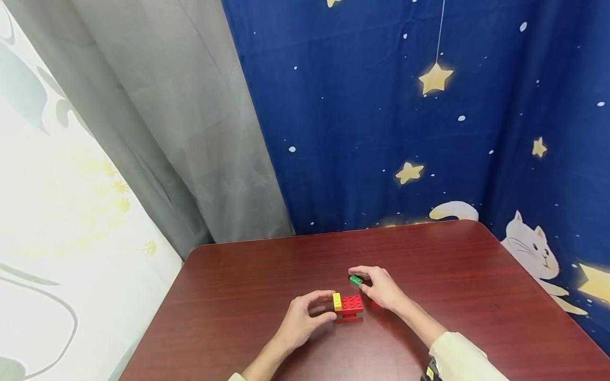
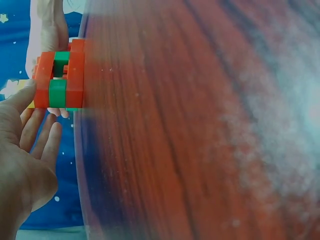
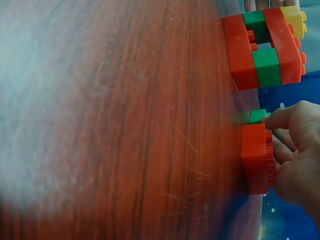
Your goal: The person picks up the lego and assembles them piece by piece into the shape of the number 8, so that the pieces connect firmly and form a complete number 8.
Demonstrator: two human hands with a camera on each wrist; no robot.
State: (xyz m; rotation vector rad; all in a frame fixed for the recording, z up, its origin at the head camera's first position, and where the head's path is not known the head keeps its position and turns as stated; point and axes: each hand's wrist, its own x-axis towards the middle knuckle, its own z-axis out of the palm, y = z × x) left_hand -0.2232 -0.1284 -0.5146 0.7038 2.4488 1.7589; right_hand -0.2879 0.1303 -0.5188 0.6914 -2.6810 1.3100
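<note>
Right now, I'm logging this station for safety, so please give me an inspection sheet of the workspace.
Surface: glossy reddish-brown wood-grain table.
Job's things: rectangular red-and-green plastic brick stack with a yellow plastic brick on top; small green plastic brick; loose red plastic brick.
Clutter: nothing seen.
Grippers: left hand holds the stack's yellow-topped end; right hand pinches the small green brick.
Cables: nothing seen.
Surroundings: grey cloth curtain, blue star-print cloth curtain.

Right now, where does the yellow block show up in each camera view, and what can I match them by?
Head: yellow block, lower part, just right of centre.
Left wrist: yellow block, upper left, partly hidden by the left hand.
Right wrist: yellow block, top right corner.
Shared landmark: the red and green stack it sits on, in every view.
</note>
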